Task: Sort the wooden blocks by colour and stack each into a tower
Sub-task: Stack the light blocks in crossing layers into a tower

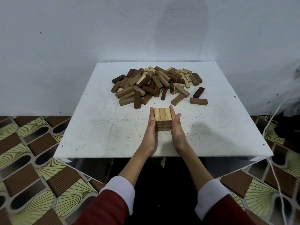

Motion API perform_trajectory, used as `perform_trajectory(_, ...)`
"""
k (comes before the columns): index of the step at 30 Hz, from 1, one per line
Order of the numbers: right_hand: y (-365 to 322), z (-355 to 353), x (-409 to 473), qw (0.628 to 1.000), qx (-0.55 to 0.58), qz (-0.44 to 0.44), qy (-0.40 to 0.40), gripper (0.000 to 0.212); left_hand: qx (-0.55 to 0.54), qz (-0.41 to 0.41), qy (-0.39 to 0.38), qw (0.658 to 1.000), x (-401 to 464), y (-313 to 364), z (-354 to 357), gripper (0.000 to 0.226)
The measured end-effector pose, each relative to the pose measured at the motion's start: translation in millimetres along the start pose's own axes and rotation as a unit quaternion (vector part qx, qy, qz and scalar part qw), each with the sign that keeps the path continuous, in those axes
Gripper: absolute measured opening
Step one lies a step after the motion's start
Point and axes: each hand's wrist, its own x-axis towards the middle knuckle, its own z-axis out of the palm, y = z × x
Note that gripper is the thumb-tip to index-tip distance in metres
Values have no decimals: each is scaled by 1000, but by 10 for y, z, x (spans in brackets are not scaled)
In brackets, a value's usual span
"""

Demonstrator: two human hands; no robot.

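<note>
A short tower of light wooden blocks (pixel 162 114) stands on the white table (pixel 100 127), near its middle front. Its top layer is three pale blocks side by side, with several layers below. My left hand (pixel 150 129) presses flat against the tower's left side, fingers straight. My right hand (pixel 177 127) presses flat against its right side in the same way. Behind the tower lies a loose pile of mixed blocks (pixel 154 83) in dark brown, mid brown and pale wood.
Two dark blocks (pixel 198 101) (pixel 198 92) lie apart from the pile at the right. A white wall stands right behind the table. White cords (pixel 269 120) hang at the right edge. Patterned floor surrounds the table.
</note>
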Motion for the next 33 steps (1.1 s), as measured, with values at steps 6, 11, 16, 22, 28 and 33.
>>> perform_trajectory(6, -21, -26, -16, 1000, 21, -12, 6, 67, 1, 8, -10, 1000, -21, 22, -24, 54)
perform_trajectory(11, -6, -34, -6, 999, -34, -12, 2, 73, 114, 8, -2, 993, -2, 4, -37, 63)
perform_trajectory(16, -12, -27, -13, 998, -59, -17, 2, 70, 173, 0, 5, 985, -5, -14, -55, 61)
perform_trajectory(22, -13, -18, -17, 998, -65, -22, 5, 66, 200, 7, 5, 980, -6, -10, -45, 61)
perform_trajectory(28, -22, -12, -20, 998, -67, -18, 7, 66, 202, 5, 4, 979, -16, 1, -42, 61)
perform_trajectory(33, -18, -14, -22, 997, -75, -20, 12, 65, 204, 4, 8, 979, 4, -12, -46, 61)
